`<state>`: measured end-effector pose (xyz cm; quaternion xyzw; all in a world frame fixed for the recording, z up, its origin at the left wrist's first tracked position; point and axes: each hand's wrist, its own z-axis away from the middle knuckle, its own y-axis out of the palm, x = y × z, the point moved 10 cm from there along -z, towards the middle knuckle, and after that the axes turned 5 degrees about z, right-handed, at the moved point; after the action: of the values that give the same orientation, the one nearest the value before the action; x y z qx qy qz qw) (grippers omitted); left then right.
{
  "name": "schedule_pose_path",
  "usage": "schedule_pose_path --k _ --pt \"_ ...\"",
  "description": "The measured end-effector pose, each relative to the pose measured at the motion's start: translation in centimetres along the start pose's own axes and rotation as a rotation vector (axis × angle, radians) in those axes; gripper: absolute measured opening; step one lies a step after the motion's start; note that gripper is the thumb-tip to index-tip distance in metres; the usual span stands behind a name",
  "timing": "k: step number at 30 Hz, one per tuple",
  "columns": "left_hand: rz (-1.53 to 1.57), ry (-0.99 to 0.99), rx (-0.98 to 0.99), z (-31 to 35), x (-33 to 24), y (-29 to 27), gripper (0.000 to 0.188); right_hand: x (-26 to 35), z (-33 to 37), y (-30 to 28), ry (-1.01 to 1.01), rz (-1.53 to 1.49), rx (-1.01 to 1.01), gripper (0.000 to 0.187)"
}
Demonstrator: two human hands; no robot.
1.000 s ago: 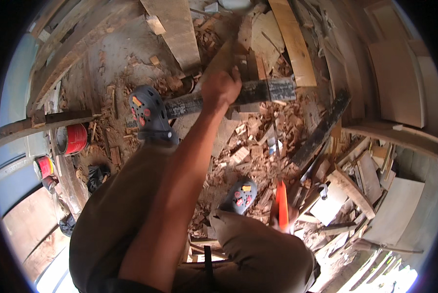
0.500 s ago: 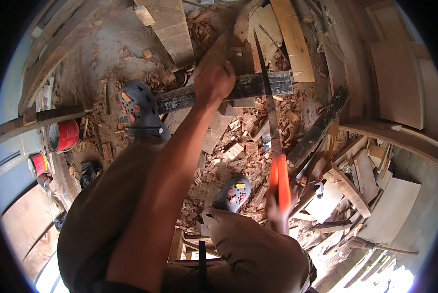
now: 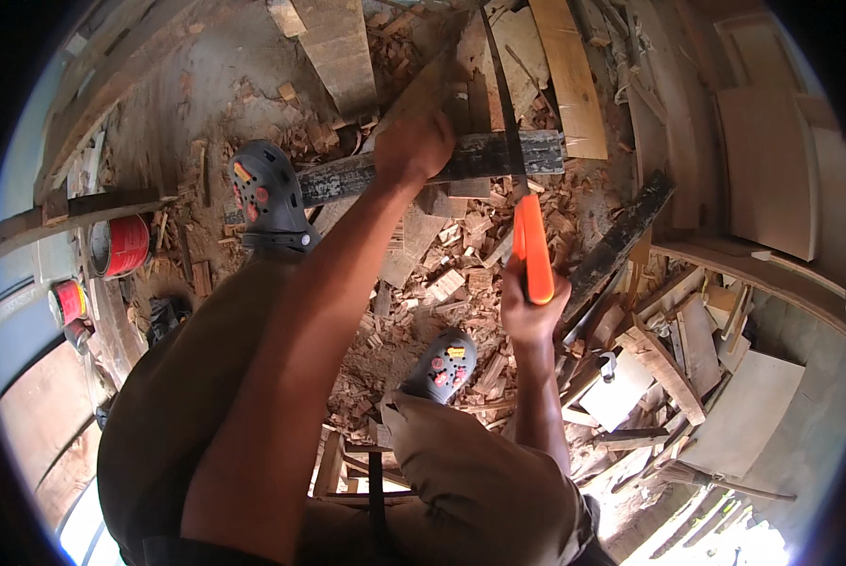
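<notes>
My left hand [image 3: 411, 146] grips a slanted wooden stick [image 3: 429, 85] that rests on a dark, weathered beam [image 3: 484, 156]. My right hand [image 3: 528, 307] is closed on the orange handle of a machete [image 3: 530, 247]; its long dark blade [image 3: 496, 75] points up and away, over the beam just right of the stick. My left foot in a grey clog [image 3: 267, 193] presses on the beam's left part. The other clog [image 3: 442, 363] stands in wood chips below the beam.
Wood chips and offcuts [image 3: 442, 274] cover the ground. Planks [image 3: 564, 75] and boards [image 3: 767, 179] lie at the top and right. Two red tins [image 3: 121, 245] sit at the left next to a long timber [image 3: 74, 212]. More scrap boards [image 3: 668, 368] pile up at the lower right.
My right hand has raised the machete from low beside my knee up over the beam. The left hand keeps its hold on the stick.
</notes>
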<state>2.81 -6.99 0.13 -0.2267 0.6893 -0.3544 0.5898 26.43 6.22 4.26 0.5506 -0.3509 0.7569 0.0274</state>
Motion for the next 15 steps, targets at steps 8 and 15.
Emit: schedule_pose_path --k 8,15 --pt "-0.051 -0.04 0.096 -0.1 0.2 1.6 0.041 -4.3 8.8 -3.9 -0.016 0.43 0.013 0.039" --pt "-0.034 -0.046 0.044 -0.5 1.3 0.5 0.041 -1.4 10.1 -3.1 -0.229 0.855 0.045 0.036"
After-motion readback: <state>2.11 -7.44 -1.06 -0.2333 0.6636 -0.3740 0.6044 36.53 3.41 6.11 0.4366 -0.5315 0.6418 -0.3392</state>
